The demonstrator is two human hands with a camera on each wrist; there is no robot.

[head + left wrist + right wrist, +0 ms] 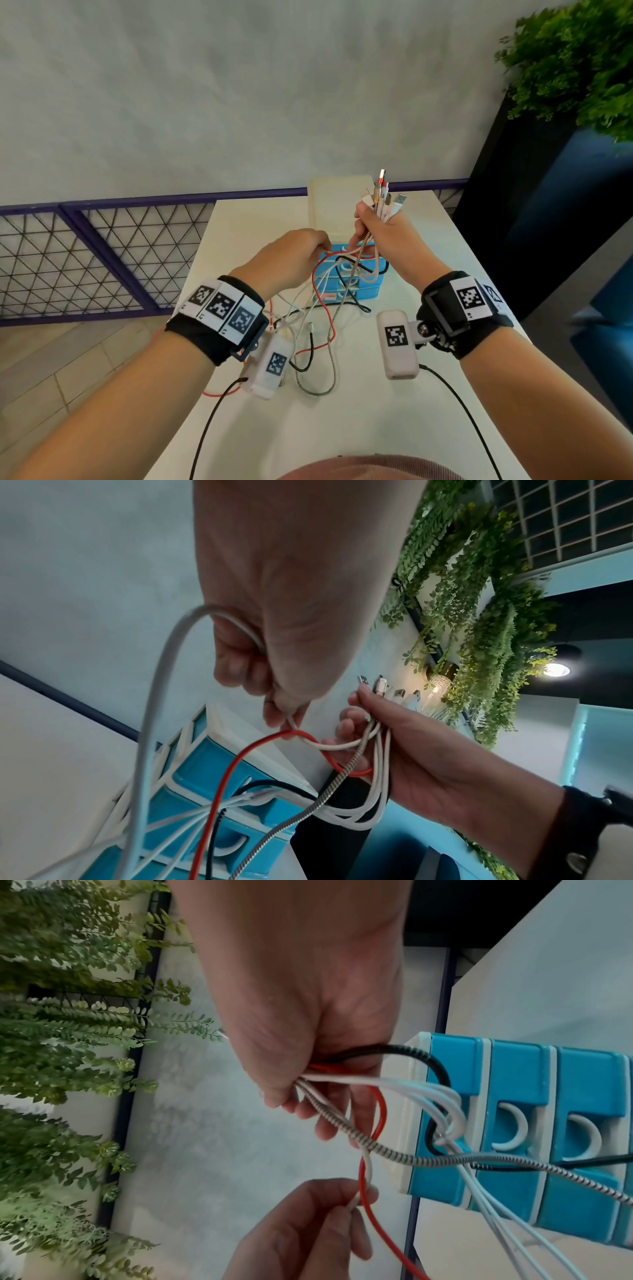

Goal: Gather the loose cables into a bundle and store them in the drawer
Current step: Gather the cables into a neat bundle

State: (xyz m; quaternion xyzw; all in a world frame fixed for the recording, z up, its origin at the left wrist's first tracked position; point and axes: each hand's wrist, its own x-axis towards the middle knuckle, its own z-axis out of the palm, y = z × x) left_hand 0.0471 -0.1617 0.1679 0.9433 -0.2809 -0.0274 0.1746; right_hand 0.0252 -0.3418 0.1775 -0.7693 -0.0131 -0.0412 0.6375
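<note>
My right hand [375,228] is raised above the table and grips a bundle of cables [383,202] just below their plugs, which stick up out of the fist. White, red, black and braided cables [329,329] hang from it in loops down to the table. My left hand [308,246] pinches one white cable [329,746] between thumb and fingertips close to the right hand. Behind the hanging loops stands a blue drawer unit [368,291] with white handles, its drawers all pushed in. In the right wrist view the drawer unit [514,1123] sits beside the gripped cables [342,1085].
The white table [376,411] carries the cable tails near its left edge. A cream box [337,202] stands behind the drawer unit. A purple mesh railing [102,253] runs at the left, and a dark planter with green foliage [575,61] is at the right.
</note>
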